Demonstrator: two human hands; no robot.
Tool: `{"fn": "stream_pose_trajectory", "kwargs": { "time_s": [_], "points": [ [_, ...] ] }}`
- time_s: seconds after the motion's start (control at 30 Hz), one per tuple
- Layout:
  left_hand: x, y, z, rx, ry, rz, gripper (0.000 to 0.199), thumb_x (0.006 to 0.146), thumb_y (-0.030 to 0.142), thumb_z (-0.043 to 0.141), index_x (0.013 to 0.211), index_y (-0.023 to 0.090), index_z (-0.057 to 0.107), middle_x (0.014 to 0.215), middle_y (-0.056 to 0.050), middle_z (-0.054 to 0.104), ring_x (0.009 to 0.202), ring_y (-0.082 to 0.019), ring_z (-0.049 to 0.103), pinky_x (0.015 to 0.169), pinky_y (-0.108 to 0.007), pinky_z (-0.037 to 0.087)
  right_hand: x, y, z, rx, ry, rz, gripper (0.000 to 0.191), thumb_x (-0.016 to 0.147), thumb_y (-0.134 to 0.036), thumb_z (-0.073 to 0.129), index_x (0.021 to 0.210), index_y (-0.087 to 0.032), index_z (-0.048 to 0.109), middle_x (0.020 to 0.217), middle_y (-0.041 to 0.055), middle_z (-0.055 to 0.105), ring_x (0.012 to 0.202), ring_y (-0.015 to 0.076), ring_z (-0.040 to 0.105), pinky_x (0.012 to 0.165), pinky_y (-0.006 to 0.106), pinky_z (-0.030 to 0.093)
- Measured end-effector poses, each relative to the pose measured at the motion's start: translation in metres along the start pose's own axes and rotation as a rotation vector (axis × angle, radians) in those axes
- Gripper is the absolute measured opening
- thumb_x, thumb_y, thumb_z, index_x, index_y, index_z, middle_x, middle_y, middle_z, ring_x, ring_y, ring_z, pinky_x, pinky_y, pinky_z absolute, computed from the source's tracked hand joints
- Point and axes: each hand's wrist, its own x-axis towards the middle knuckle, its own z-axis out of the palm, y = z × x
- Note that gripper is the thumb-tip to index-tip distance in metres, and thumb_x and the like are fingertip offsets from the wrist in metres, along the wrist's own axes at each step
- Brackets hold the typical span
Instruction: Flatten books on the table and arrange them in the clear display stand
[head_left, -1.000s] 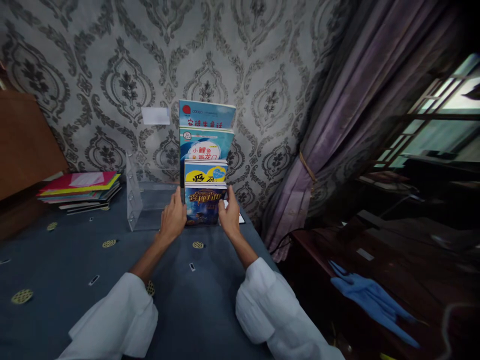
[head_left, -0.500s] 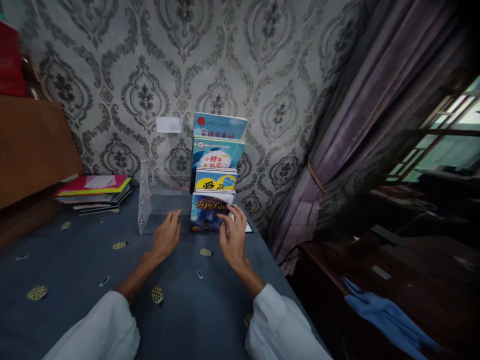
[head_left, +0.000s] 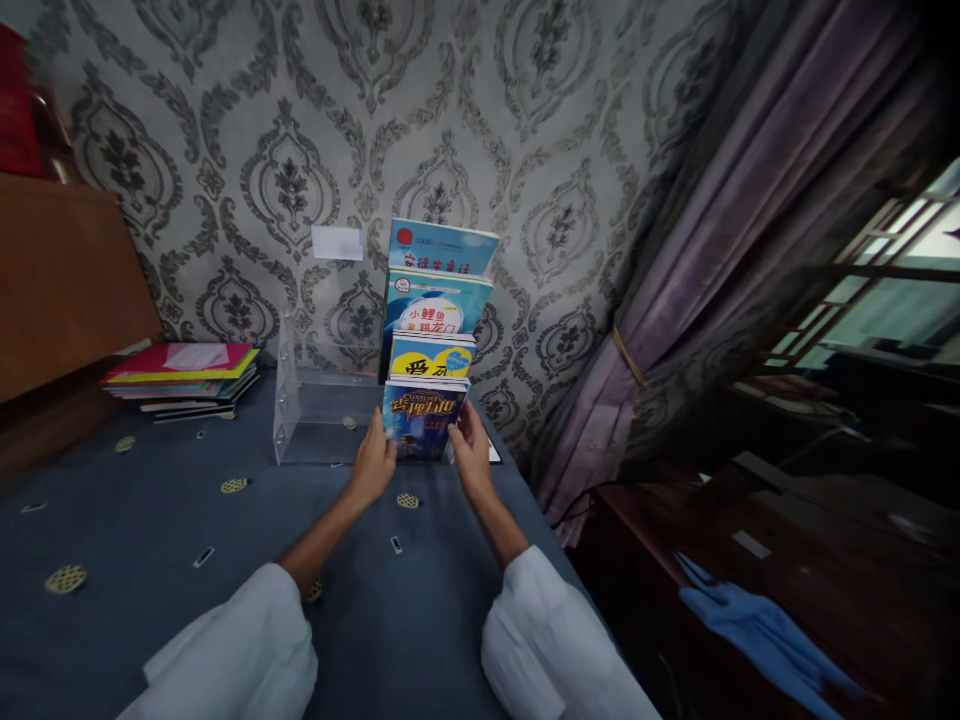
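Observation:
A clear tiered book rack (head_left: 311, 440) stands on the table against the wall. Its right half holds a column of books, one behind another. In front is a dark blue book (head_left: 426, 415) with gold lettering, gripped at its left edge by my left hand (head_left: 373, 462) and at its right edge by my right hand (head_left: 471, 450). Behind it rise a yellow and blue book (head_left: 433, 356), a light blue book (head_left: 439, 300) with a white oval, and the tallest blue book (head_left: 442, 247). The rack's left half holds no books.
A stack of books and folders (head_left: 187, 375) lies at the left, beside a brown wooden box (head_left: 71, 280). A purple curtain (head_left: 667, 300) hangs at the right. Beyond the table edge, a blue cloth (head_left: 765, 625) lies on dark furniture. A white flat object (head_left: 493, 450) partly shows behind my right hand.
My left hand has moved right, from in front of the bare rack half to the dark blue book's left edge. My right hand has shifted from its cover to its right edge.

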Motion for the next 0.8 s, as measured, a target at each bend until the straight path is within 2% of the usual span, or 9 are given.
{"fn": "stream_pose_trajectory", "kwargs": {
  "time_s": [0.17,0.3,0.43,0.6,0.8],
  "points": [
    [-0.0038,0.0041,0.014,-0.01,0.025,-0.026,0.075,0.088,0.015,0.045,0.16,0.014,0.023,0.157,-0.017,0.044,0.148,-0.027,0.039,0.121,-0.047,0.035,-0.0017,0.0045,0.0055,0.014,0.006,0.019,0.063,0.089,-0.031,0.053,0.151,-0.017,0.046,0.151,0.0154,0.054,0.139,0.0264,0.052,0.118,0.053,0.037],
    [-0.0037,0.0045,0.0122,-0.023,0.03,-0.019,0.076,0.087,0.013,0.046,0.16,0.016,0.023,0.157,-0.015,0.044,0.147,-0.026,0.041,0.121,-0.047,0.036,-0.003,0.0067,0.0048,-0.021,0.018,0.005,0.063,0.089,-0.03,0.052,0.151,-0.017,0.047,0.15,0.015,0.055,0.14,0.0268,0.051,0.119,0.053,0.037],
    [-0.0027,0.003,0.0104,-0.082,0.03,-0.003,0.074,0.085,0.011,0.045,0.157,0.013,0.027,0.155,-0.017,0.045,0.144,-0.027,0.044,0.118,-0.046,0.039,-0.0046,0.0075,0.0056,-0.033,0.01,-0.007,0.064,0.089,-0.03,0.053,0.152,-0.018,0.046,0.152,0.013,0.053,0.142,0.0266,0.049,0.119,0.052,0.036],
    [-0.0033,0.0014,0.0101,-0.086,0.053,0.024,0.074,0.084,0.011,0.046,0.156,0.014,0.031,0.151,-0.018,0.047,0.143,-0.029,0.043,0.12,-0.049,0.035,-0.0079,0.0052,0.0076,0.017,0.032,0.033,0.067,0.087,-0.031,0.053,0.152,-0.018,0.046,0.156,0.0104,0.049,0.147,0.0272,0.043,0.124,0.052,0.027],
    [-0.0054,0.0049,0.0121,-0.038,0.063,0.043,0.075,0.085,0.013,0.047,0.157,0.014,0.027,0.15,-0.019,0.047,0.143,-0.031,0.042,0.12,-0.051,0.034,-0.0089,0.0036,0.009,0.046,0.029,0.052,0.07,0.086,-0.03,0.052,0.154,-0.018,0.043,0.157,0.0103,0.048,0.147,0.027,0.042,0.124,0.052,0.027]
  ]
}}
